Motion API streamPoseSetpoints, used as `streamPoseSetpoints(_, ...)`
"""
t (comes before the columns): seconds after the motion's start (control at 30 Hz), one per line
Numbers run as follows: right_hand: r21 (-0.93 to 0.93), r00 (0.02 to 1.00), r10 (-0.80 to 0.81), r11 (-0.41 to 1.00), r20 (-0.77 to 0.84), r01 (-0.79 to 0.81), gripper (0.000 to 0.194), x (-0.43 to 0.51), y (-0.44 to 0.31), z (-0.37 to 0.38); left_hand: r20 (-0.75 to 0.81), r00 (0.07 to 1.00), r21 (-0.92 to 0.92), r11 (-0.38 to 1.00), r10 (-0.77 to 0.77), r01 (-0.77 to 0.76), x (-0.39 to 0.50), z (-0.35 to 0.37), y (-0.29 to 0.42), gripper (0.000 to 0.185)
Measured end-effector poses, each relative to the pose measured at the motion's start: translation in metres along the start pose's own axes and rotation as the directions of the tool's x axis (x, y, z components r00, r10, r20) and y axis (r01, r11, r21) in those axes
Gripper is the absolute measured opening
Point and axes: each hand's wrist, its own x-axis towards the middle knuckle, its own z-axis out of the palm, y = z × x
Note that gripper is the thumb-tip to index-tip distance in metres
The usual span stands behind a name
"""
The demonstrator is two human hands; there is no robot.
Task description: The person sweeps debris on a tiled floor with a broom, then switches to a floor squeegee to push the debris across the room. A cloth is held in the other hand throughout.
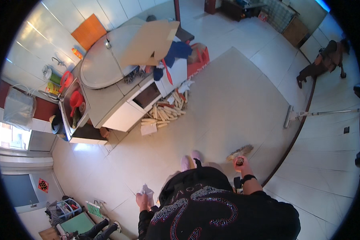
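Observation:
My right hand (239, 163) is closed around the handle of a broom, seen nearly end-on. The broom's bristle head (240, 151) shows on the tiled floor just beyond that hand, to the right of my pink shoes (184, 163). Low on the left, my left hand (142, 200) grips a crumpled whitish cloth or bag (147, 192), which hangs beside my body. A pile of corn cobs or similar pale pieces (165, 113) lies against the base of the counter, with a pale sheet (148, 129) at its near edge.
The counter (108, 102) holds a large round metal lid (99, 69) and cardboard (150, 42); a sink (85, 117) adjoins it. A mop (289, 117) leans at the right wall. One person (324, 61) stands upper right; another person's legs (103, 229) extend at the lower left, beside a basket (67, 208).

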Motion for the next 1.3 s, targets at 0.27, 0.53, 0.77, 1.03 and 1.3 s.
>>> streamPoseSetpoints(0.27,-0.144,0.991,-0.069,0.988,-0.112,0.053,0.012,0.029,0.001,-0.012,-0.018,0.995,-0.04,0.994,-0.101,0.1,-0.034,-0.018,-0.018,0.026)
streamPoseSetpoints(0.53,-0.276,0.999,-0.037,0.961,-0.008,0.033,0.015,0.082,0.016,0.059,-0.019,0.985,-0.059,0.984,-0.17,0.168,-0.057,-0.018,-0.038,0.029)
streamPoseSetpoints(0.77,-0.605,0.99,0.117,0.783,-0.082,-0.142,0.011,0.068,0.094,0.135,-0.026,0.98,-0.061,0.979,-0.196,0.194,-0.076,-0.019,-0.041,0.029)
streamPoseSetpoints(1.03,-0.494,0.99,0.139,0.862,0.013,-0.115,0.013,0.032,0.065,0.157,-0.01,0.985,-0.054,0.984,-0.172,0.171,-0.071,-0.018,-0.039,0.024)
streamPoseSetpoints(1.3,-0.51,0.988,0.154,0.85,0.003,-0.131,0.015,0.008,0.043,0.117,-0.018,0.98,-0.061,0.979,-0.196,0.195,-0.049,-0.002,-0.056,0.026)
